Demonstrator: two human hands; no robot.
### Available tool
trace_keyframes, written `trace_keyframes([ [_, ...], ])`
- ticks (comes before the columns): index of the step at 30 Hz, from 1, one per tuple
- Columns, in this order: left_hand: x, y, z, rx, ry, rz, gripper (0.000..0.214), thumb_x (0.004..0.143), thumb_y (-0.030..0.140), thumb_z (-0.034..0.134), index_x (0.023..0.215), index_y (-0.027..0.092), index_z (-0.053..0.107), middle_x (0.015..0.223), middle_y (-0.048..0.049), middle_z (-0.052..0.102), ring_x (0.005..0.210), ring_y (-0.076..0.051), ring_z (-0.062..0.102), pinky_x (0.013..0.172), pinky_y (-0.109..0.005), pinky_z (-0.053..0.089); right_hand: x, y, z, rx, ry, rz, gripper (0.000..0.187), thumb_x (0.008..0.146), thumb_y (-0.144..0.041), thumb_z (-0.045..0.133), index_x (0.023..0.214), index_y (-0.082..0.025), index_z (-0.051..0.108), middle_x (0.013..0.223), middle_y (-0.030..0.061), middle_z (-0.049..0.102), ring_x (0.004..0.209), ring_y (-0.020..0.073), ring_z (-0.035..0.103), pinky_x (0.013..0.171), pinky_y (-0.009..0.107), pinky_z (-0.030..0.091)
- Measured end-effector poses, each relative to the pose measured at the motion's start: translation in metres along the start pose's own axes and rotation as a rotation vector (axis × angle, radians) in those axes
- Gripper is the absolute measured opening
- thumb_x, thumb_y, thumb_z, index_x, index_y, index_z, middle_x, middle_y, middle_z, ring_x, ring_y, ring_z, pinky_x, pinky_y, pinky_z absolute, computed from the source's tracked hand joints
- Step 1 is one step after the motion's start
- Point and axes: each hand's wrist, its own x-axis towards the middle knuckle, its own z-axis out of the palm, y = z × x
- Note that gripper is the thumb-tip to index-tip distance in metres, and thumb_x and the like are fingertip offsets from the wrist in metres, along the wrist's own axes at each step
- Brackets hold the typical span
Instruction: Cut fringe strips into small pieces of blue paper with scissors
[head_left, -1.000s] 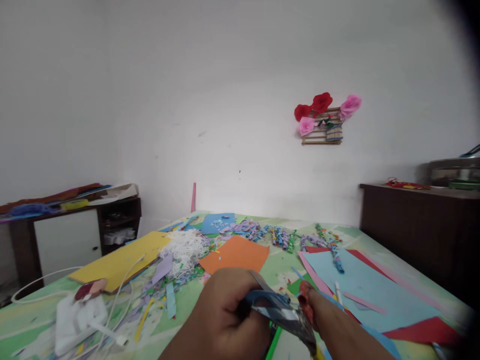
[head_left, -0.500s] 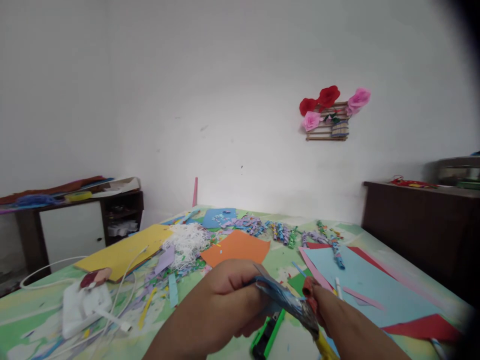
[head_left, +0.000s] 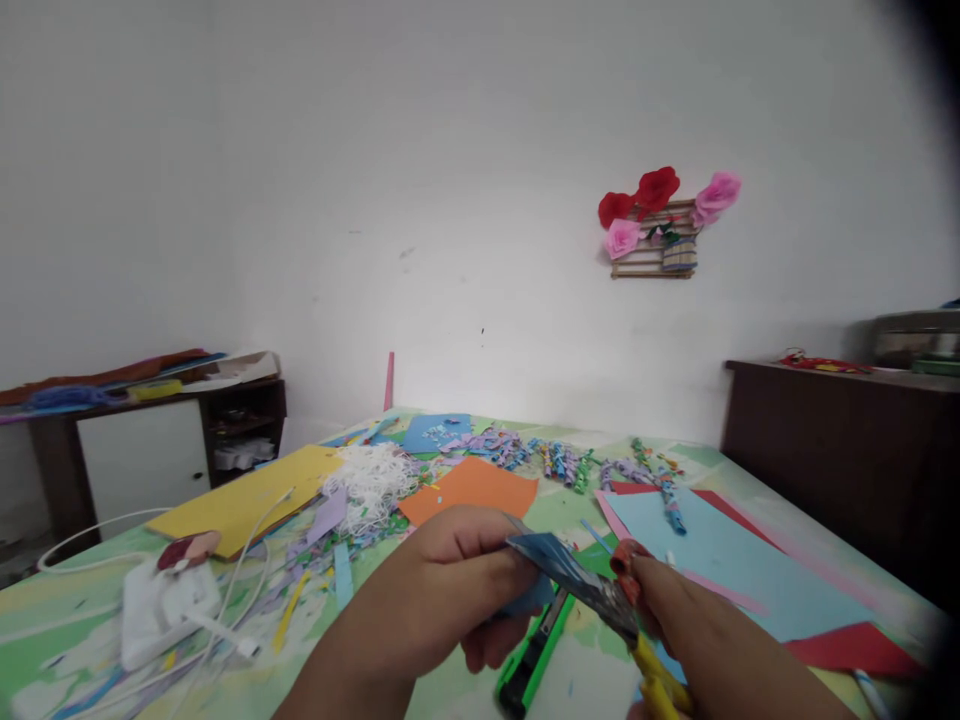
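My left hand [head_left: 450, 590] is low in the middle of the view, its fingers pinched on a small piece of dark blue paper [head_left: 546, 553]. My right hand [head_left: 679, 625] comes in from the lower right and grips scissors [head_left: 611, 605] with yellow handles. The scissor blades meet the blue paper between my two hands. A green utility knife [head_left: 534, 655] lies on the table just under my hands.
The table [head_left: 82, 585] holds an orange sheet [head_left: 472, 485], a yellow sheet [head_left: 247, 495], a light blue sheet [head_left: 720, 550], white paper shreds [head_left: 371, 480], curled strips [head_left: 562, 465] and a white charger with cables [head_left: 161, 610]. A dark cabinet [head_left: 840, 450] stands on the right.
My hands have shifted slightly right and apart, and the blue paper now sticks out flatter between them. The green utility knife has come into view under them.
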Motion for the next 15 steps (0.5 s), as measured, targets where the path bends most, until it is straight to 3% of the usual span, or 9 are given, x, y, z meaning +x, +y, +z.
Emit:
trace_keyframes([
  [7, 0.001, 0.002, 0.009, 0.187, 0.261, 0.159, 0.028, 0.078, 0.037, 0.046, 0.064, 0.014, 0.054, 0.056, 0.0024, 0.049, 0.046, -0.006, 0.040, 0.044, -0.016, 0.032, -0.001, 0.011, -0.004, 0.059, 0.003, 0.019, 0.063, 0.056, -0.027, 0.064, 0.114, -0.016, 0.042, 0.115, 0.0168, 0.054, 0.097, 0.0318, 0.056, 0.072, 0.035, 0.050],
  [12, 0.000, 0.002, 0.012, 0.304, 0.324, 0.201, 0.030, 0.081, 0.033, 0.041, 0.064, 0.014, 0.055, 0.057, 0.0019, 0.049, 0.047, -0.007, 0.042, 0.045, -0.018, 0.034, -0.003, 0.005, -0.008, 0.091, 0.055, 0.006, 0.054, 0.059, -0.023, 0.058, 0.111, -0.017, 0.044, 0.107, 0.0133, 0.060, 0.091, 0.0288, 0.059, 0.070, 0.032, 0.049],
  [15, 0.000, 0.000, 0.015, 0.448, 0.320, 0.325, 0.029, 0.082, 0.030, 0.040, 0.061, 0.015, 0.054, 0.056, 0.0012, 0.051, 0.046, -0.008, 0.043, 0.044, -0.017, 0.034, -0.003, -0.001, -0.013, 0.131, 0.034, -0.011, 0.052, 0.060, -0.024, 0.057, 0.110, -0.018, 0.045, 0.102, 0.0114, 0.062, 0.089, 0.0279, 0.059, 0.069, 0.031, 0.049],
])
